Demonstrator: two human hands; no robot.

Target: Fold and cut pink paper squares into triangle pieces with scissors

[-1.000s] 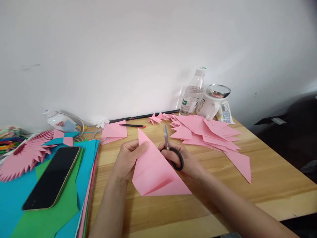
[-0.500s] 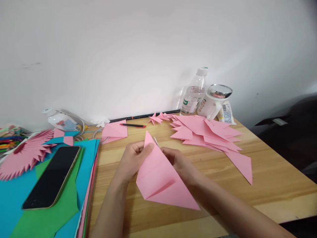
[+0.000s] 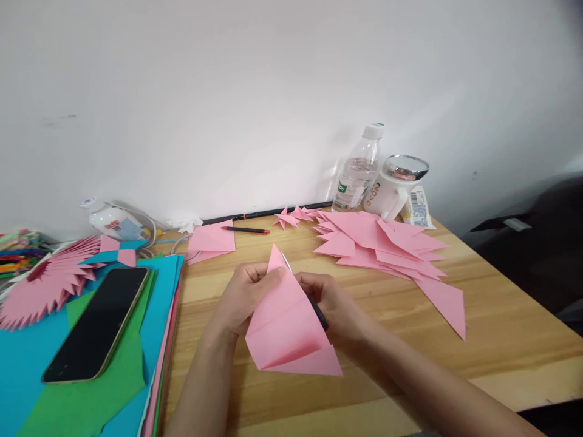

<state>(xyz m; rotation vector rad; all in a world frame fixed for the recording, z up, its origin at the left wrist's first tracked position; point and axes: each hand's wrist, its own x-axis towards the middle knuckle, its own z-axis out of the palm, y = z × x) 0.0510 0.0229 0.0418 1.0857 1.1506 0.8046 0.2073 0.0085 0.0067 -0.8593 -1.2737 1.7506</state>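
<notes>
A folded sheet of pink paper (image 3: 286, 321) is held above the wooden table, its narrow point facing away from me. My left hand (image 3: 248, 291) pinches it near that point, thumb on top and fingers behind. My right hand (image 3: 334, 300) is closed around a pair of scissors (image 3: 319, 312); a black handle and a thin strip of blade show along the paper's right edge. Most of the scissors is hidden by the paper and my fingers. To the right lies a pile of cut pink paper pieces (image 3: 382, 243).
At the back stand a water bottle (image 3: 355, 176) and a white mug (image 3: 389, 191). Pink paper stars (image 3: 286, 217), a pencil (image 3: 246, 230) and a pink sheet (image 3: 212, 238) lie before the wall. On the left, a phone (image 3: 98, 325) rests on coloured paper (image 3: 27, 370).
The pink paper has turned slightly in my hands, and its lower right corner has shifted left. More of the scissors, including the black handle, shows now.
</notes>
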